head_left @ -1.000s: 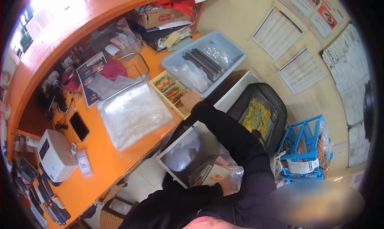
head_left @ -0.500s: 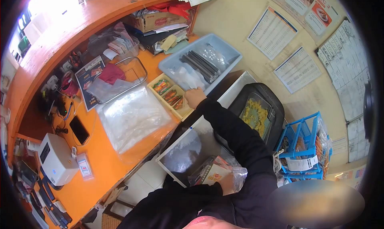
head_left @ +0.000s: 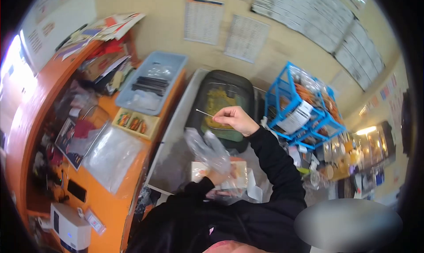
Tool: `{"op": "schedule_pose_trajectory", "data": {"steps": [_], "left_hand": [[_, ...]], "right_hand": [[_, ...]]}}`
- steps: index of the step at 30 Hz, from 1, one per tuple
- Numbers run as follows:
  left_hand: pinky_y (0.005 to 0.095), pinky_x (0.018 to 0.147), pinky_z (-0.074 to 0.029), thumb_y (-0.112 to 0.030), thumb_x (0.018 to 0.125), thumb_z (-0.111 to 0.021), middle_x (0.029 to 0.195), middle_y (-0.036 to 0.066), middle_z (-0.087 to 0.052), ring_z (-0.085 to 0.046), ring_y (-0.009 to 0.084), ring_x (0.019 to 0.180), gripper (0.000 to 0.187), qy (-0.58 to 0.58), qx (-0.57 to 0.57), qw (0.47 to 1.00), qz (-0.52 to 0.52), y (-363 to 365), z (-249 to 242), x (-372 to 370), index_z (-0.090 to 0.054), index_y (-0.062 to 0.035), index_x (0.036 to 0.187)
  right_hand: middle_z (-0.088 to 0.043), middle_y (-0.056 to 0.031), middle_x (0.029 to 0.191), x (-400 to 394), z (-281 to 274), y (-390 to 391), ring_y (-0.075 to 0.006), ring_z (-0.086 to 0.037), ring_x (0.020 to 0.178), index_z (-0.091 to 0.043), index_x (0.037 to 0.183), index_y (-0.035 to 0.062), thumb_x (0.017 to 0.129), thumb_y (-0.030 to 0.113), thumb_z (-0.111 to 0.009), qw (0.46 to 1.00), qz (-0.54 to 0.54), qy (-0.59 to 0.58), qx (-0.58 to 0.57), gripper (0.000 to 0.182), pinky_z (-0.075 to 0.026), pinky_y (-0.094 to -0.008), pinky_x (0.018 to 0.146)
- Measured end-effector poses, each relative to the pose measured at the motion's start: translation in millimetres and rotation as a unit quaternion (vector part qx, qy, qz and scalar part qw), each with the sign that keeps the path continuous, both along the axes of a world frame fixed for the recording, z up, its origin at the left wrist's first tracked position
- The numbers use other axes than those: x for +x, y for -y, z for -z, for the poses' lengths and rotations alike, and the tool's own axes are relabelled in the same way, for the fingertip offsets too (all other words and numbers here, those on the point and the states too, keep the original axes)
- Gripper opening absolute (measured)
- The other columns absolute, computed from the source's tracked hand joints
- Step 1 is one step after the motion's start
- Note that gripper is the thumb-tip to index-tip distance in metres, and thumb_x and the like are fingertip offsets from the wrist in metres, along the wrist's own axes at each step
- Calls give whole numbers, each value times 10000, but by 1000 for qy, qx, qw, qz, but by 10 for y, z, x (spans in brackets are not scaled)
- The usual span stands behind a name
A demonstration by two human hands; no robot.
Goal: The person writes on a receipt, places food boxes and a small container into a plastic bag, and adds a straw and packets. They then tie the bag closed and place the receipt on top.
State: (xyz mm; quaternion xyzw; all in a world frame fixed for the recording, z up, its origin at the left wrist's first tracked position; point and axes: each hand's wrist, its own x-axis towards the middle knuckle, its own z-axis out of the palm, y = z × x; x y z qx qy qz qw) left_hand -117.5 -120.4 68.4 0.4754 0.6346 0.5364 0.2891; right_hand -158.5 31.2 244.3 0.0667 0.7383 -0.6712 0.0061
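Note:
My right hand [head_left: 236, 120] is raised above the dark green bin-like tray, pinching a thin white stick-like piece [head_left: 204, 113] between thumb and fingertips. What the piece is, I cannot make out. Lower down, my left hand [head_left: 216, 177] grips a clear plastic bag [head_left: 208, 150], its fingers partly covered by the film. Beside and under that hand lie printed papers or a flat pack [head_left: 238, 172] in clear wrap. The dark tray [head_left: 197, 115] holds yellow pieces [head_left: 216, 98] seen under a clear cover.
Left, an orange counter [head_left: 112, 209] bears a wooden box of small packets [head_left: 152, 122], a blue tub [head_left: 128, 98], plastic sheets [head_left: 112, 158], a phone [head_left: 77, 190] and a white device [head_left: 70, 226]. Right stands a blue rack [head_left: 276, 105] with bagged goods.
My right hand has left the wooden box of packets and moved right, now carrying a thin white piece. My left hand has lifted the clear bag. The view has turned right.

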Motion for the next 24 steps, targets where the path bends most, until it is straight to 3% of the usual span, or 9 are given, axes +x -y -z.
{"op": "schedule_pose_trajectory", "data": {"steps": [1,4,10,12,13,16,17,24], "left_hand": [[362,572,-426,-288,886,-509,719,100,-602,-558,195,620,291,-113,32,993,-2,-49,287,-10,-553,-23,774],[332,548,-418,-291,891,-528,694,59,-581,-531,157,609,295,157,-42,985,-56,-117,396,6,-542,-23,767],[274,568,-420,-242,864,-597,723,-13,-539,-500,103,629,213,312,-6,939,-147,-66,-70,134,-568,-45,788],[250,585,-417,-215,850,-618,723,-19,-527,-497,87,645,175,269,10,949,-162,-75,47,153,-591,-42,842],[238,593,-416,-202,843,-629,723,-22,-521,-495,79,654,165,246,18,954,-168,-84,104,149,-602,-41,868],[219,611,-407,-193,832,-645,733,-14,-534,-496,64,683,197,185,62,973,-122,-90,143,124,-613,-29,936],[212,670,-441,-197,829,-648,821,10,-582,-532,72,742,228,193,33,974,-109,-60,153,108,-604,-23,970],[196,619,-401,-204,817,-663,787,3,-578,-510,53,715,195,201,15,965,-166,-66,171,148,-613,-30,889]], "right_hand": [[-623,14,814,232,18,-67,-33,-531,700,-645,913,23,828,107,-625,1000,21,-5,-9,121,-424,-177,647],[-613,23,802,784,137,-190,-34,-531,700,-641,901,29,824,103,-631,996,70,-39,-49,107,-426,-179,656],[-608,11,783,1502,602,-104,-39,-538,706,-627,855,13,798,39,-635,964,228,-118,71,62,-421,-190,637],[-610,5,780,1695,824,2,-46,-539,702,-632,841,13,789,37,-641,941,279,-136,133,58,-424,-196,634],[-606,-14,772,1750,1032,37,-60,-534,687,-633,830,5,767,19,-648,935,303,-145,112,66,-418,-206,612],[-595,-38,761,1917,1239,230,-83,-531,665,-623,831,-6,756,6,-644,905,343,-174,181,78,-411,-220,591],[-579,-67,764,1924,1292,287,-130,-539,654,-615,828,-8,748,-13,-636,891,357,-198,198,82,-415,-238,583],[-574,-88,782,1960,1419,374,-177,-557,673,-615,817,-1,743,-25,-633,820,340,-303,347,80,-432,-263,598]]}}
